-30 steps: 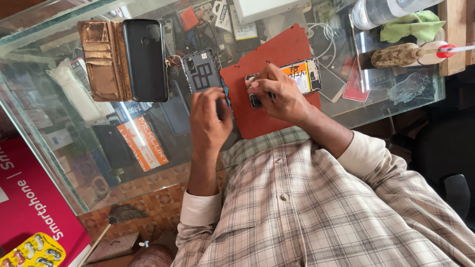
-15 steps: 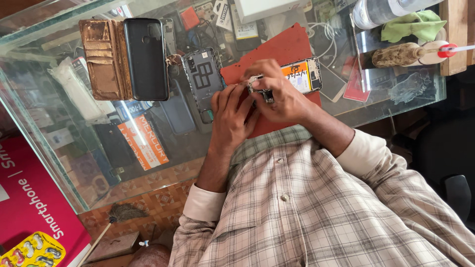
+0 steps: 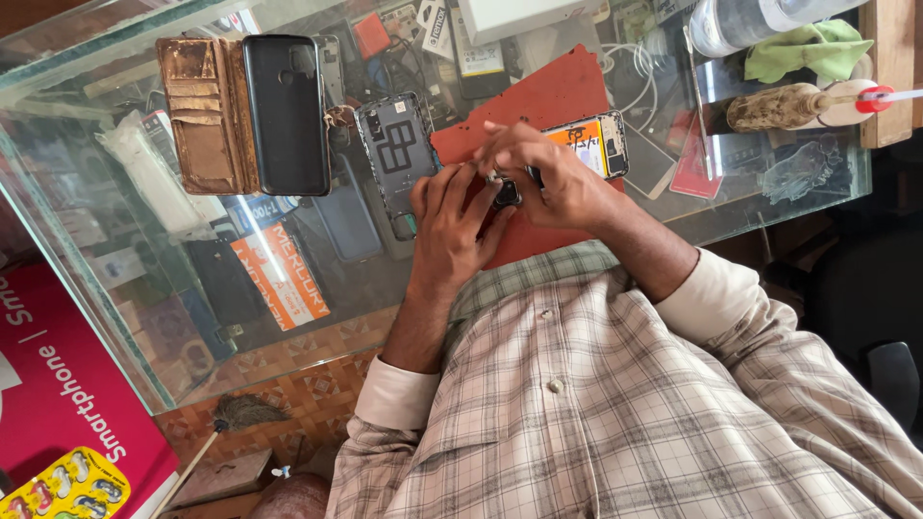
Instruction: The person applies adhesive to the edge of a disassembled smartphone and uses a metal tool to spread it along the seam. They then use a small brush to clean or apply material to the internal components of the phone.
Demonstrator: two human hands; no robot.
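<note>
A: What are the hands on?

B: Both meet over a small dark part (image 3: 507, 192), just above the red mat (image 3: 538, 101) on the glass counter (image 3: 115, 317). The left hand (image 3: 447, 226) has its fingers curled up against the part; the right hand (image 3: 548, 178) pinches it with bent fingertips. The part is too small to tell its shape.

A: And around them?

B: An opened phone (image 3: 588, 142) lies on the mat under the right hand, its orange-labelled battery showing. Just left of the mat sits a phone back frame (image 3: 396, 154), grey, rectangular, with rounded corners.

A: Further out?

B: A worn brown leather wallet case (image 3: 207, 111) lies open, a smooth black phone (image 3: 286, 111) set in it. Far right, a crumpled green cloth (image 3: 803, 48) and a grubby squeeze bottle (image 3: 784, 106) with a red nozzle lie on their sides
</note>
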